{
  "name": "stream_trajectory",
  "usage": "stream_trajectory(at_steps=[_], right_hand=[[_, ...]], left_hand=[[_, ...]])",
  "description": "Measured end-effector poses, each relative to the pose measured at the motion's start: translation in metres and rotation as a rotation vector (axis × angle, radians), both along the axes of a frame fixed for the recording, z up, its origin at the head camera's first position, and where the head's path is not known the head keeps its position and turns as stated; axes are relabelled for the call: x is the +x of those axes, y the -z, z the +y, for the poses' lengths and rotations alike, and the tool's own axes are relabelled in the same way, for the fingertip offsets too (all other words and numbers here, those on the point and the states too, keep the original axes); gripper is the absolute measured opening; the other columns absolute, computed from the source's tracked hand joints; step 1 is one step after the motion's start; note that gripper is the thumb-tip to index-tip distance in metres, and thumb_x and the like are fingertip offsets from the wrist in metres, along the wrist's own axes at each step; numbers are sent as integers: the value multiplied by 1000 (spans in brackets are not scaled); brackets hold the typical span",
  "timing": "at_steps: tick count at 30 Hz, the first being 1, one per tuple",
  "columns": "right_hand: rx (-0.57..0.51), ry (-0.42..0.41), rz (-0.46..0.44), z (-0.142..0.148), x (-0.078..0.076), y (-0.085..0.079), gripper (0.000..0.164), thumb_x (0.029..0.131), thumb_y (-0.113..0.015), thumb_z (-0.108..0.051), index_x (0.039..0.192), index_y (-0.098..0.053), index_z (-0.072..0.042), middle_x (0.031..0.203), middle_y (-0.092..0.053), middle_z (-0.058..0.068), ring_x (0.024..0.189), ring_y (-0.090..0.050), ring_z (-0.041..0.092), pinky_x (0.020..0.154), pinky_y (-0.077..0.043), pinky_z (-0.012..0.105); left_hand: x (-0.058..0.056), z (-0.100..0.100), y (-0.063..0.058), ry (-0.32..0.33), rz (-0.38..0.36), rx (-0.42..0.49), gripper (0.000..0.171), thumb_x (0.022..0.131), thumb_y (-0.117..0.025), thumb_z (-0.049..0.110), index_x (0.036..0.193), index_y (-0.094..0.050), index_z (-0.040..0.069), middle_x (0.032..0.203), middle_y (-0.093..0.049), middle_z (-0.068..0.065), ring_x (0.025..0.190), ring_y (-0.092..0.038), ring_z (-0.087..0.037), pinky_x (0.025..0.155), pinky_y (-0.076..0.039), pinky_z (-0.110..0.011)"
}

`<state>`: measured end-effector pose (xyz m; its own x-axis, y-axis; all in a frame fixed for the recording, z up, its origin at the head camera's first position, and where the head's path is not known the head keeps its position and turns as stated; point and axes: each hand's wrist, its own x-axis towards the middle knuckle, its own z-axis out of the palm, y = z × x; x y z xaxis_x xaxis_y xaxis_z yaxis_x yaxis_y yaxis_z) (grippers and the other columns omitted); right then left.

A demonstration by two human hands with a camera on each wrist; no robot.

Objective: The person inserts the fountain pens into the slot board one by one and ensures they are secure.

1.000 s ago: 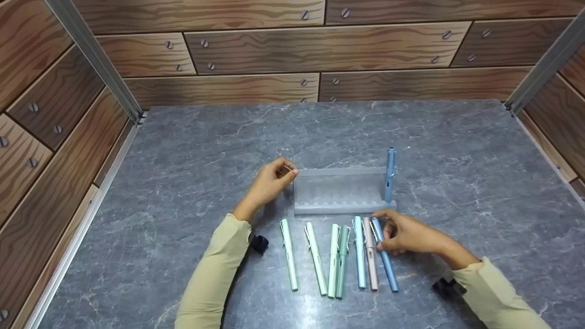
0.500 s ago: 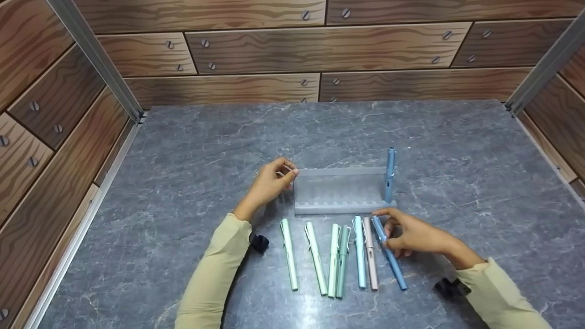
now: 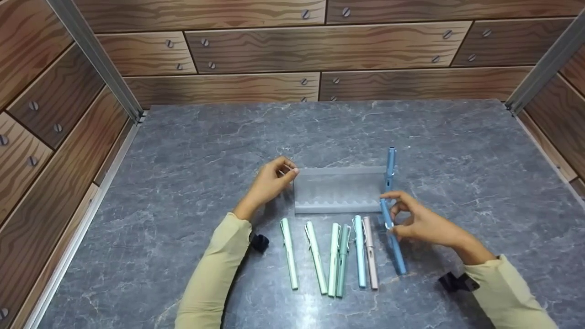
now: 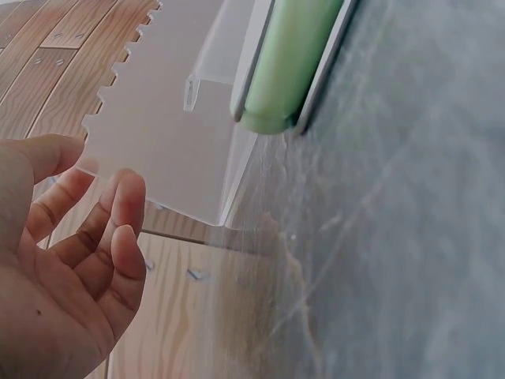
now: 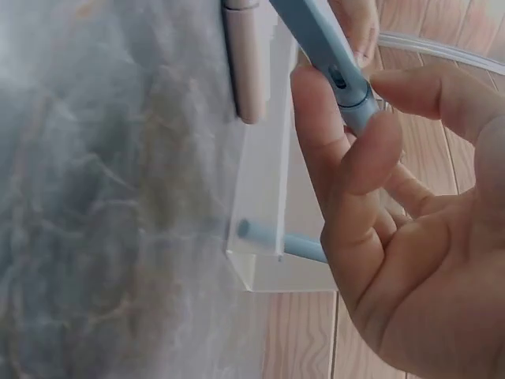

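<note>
A frosted clear pen stand (image 3: 338,187) with a notched front ledge sits mid-table. My left hand (image 3: 272,183) pinches its upper left corner between thumb and fingertips; the left wrist view shows the thumb right at the scalloped edge (image 4: 102,118). One blue pen (image 3: 390,167) stands upright in the stand's right end. My right hand (image 3: 422,224) holds another blue pen (image 3: 396,251) between thumb and fingers, tilted, its upper end overlapping the stand's right front corner. In the right wrist view this held pen (image 5: 319,39) crosses the fingertips, with the standing pen (image 5: 300,246) behind the clear ledge.
In front of the stand lie several pens: a light green pen (image 3: 289,256) at left, more green ones, a dark green pen (image 3: 342,262), a light blue pen (image 3: 359,253) and a pinkish-grey pen (image 3: 370,256). Wood-patterned panels (image 3: 320,50) wall the grey marbled table (image 3: 205,137).
My right hand has drawn the blue pen away from the pinkish-grey one, then raised it forward toward the stand's right end. The left hand stays at the stand's corner.
</note>
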<state>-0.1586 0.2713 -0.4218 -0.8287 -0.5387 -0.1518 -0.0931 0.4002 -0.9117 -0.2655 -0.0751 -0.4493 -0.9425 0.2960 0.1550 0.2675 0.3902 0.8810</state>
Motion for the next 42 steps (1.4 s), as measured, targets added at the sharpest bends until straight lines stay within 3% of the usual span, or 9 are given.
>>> stream_trajectory(at_steps=[8,16,22,27,33,42], right_hand=[[-37,72,64,5,-5,-8,70,87,-60,4,142,-17,-6,105,-42,15,62,-61,11,47,-44,21],[-84,108,154,7,-11,-6,66,93,-58,0,142,-15,-8,105,-44,14,61,-57,12,50,-47,31],[-115,165,230,5,-15,-7,57,95,-52,2,141,-20,-8,100,-55,14,71,-63,16,53,-50,34],[-130,210,257,3,-18,-13,55,96,-50,2,141,-21,-9,102,-55,15,77,-66,15,54,-50,32],[-114,262,320,-3,-24,-19,53,97,-51,1,141,-22,-7,106,-54,12,78,-68,13,54,-50,31],[-50,351,415,-11,-30,-21,52,97,-51,1,141,-25,-9,106,-53,9,81,-66,6,57,-51,27]], left_hand=[[0,1,0,5,11,-7,17,93,-63,19,100,-64,4,82,-68,-10,63,-53,-6,58,-44,-20],[0,0,2,14,-11,7,16,94,-62,19,101,-63,4,81,-67,-10,62,-54,-8,56,-44,-21],[-1,0,2,22,-20,7,17,94,-61,20,102,-63,5,83,-68,-11,63,-57,-13,56,-45,-21],[-2,0,2,22,-22,3,17,94,-62,19,102,-63,4,84,-68,-12,63,-58,-13,54,-45,-21],[-2,0,1,18,-10,3,17,94,-62,18,102,-63,3,81,-67,-10,62,-53,-7,56,-44,-20],[-2,0,3,21,-19,13,18,94,-62,19,102,-64,4,80,-66,-7,62,-53,-7,56,-44,-20]])
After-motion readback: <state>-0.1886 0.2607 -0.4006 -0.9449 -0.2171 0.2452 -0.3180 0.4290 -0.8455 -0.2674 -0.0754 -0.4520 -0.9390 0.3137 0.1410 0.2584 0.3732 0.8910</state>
